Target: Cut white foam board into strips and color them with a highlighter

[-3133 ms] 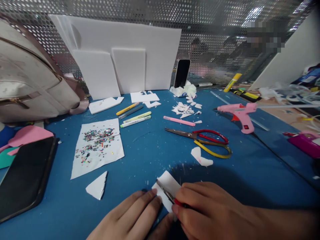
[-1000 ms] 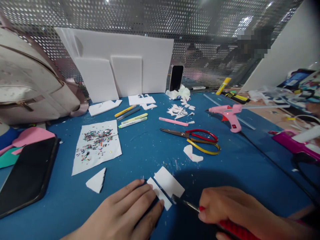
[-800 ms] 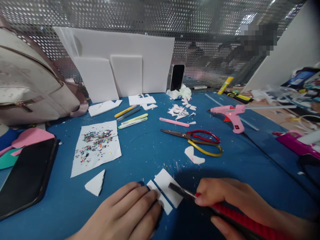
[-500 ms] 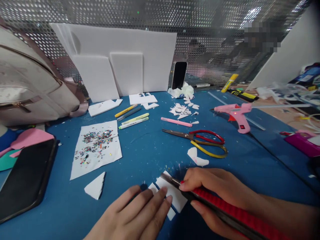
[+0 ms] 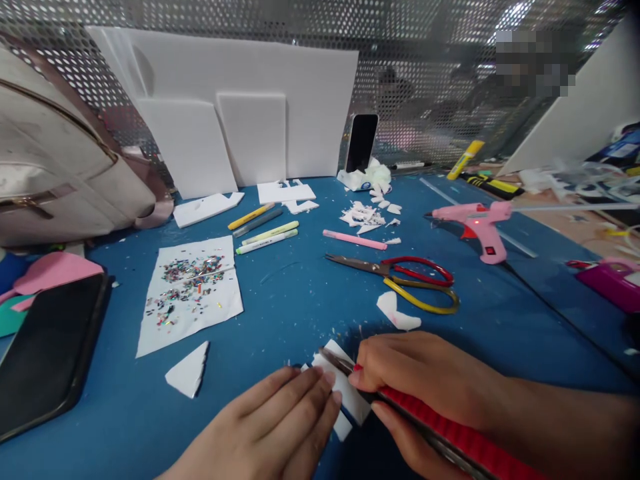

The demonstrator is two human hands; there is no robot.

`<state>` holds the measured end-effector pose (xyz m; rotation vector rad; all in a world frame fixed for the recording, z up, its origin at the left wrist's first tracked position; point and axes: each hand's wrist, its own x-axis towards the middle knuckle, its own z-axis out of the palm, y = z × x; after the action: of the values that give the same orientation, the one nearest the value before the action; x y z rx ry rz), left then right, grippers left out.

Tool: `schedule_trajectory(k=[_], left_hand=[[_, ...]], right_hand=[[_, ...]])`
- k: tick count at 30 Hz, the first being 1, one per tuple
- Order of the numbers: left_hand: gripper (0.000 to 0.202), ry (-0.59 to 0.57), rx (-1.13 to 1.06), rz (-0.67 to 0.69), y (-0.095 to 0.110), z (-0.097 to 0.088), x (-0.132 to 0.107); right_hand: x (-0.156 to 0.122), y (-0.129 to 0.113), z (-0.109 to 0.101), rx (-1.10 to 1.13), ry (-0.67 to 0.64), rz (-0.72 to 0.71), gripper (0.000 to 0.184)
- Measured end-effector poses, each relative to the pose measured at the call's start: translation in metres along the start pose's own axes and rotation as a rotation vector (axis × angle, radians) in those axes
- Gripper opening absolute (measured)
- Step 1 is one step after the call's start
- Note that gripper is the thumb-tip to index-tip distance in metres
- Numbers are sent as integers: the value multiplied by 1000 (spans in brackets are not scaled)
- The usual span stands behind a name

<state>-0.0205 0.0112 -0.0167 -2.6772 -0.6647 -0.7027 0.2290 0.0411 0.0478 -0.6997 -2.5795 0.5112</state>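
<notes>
Fingers of the left hand lie close together and nearly flat, their tips on a small white board piece and across the narrow white strip beside it. A thin line of blue bench shows between the two. The right hand is closed around a red-handled cutter, its thumb and forefinger well forward, and the dark blade slants over the board piece with its tip near the far end.

For a clean stroke, the left fingertips should press firmly yet keep back from the blade's path, since they sit quite near it now. Several light pulls toward the body would probably leave a truer edge than one hard push, and an upright blade should keep the cut face square.

The board looks light, matte and stiff, likely foam; it may crumble under a dull edge, as the ragged side of the triangular scrap to the left of the left hand suggests. The cutter's handle is ribbed, which should help the grip. Just ahead of the right hand lies a curved scrap with a faint pink stain; beyond it rest scissors with smooth red and yellow loops. Ahead and left of the left hand, shiny coloured flakes cover thin, creased paper.
</notes>
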Motion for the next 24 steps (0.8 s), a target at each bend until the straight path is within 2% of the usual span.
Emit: schedule_trajectory(k=[3,4,5,6,7,8,9,11,12,14,15,16,24], left_hand=[[41,-57,0,26,-2,-12,7],[41,-153,-2,53,-3,-15,9],[40,-184,-12,58,-3,-18,11],[43,-161,-22,49,-3,-20,12],[48,-67,-34,19,-3,-21,13],[52,-29,-48,-6,-3,-21,13],[52,-47,-61,-6,-3,-21,13],[51,-166,-61,19,-2,-20,12],[50,-167,-60,20,-2,-19,12],[52,-36,-59,-10,-3,-20,11],[51,-51,-59,-2,-3,-21,11],[51,-140,-74,15,-3,-22,11],[57,-204,-109,18,-4,-29,14]], right_hand=[[3,-3,-5,-15,-76,-4,14],[4,-5,-8,-24,-105,1,16],[5,-7,-10,-32,-128,3,17],[6,-9,-12,-36,-138,4,18],[6,-10,-14,-39,-145,8,18],[6,-11,-15,-41,-144,16,18],[6,-12,-16,-42,-144,20,18],[5,-11,-15,-37,-161,21,18],[5,-11,-14,-31,-166,16,18],[5,-10,-12,-17,-159,0,18],[5,-10,-11,-17,-154,3,19],[5,-10,-11,-17,-151,5,19],[-5,-18,-12,-60,-132,68,21]])
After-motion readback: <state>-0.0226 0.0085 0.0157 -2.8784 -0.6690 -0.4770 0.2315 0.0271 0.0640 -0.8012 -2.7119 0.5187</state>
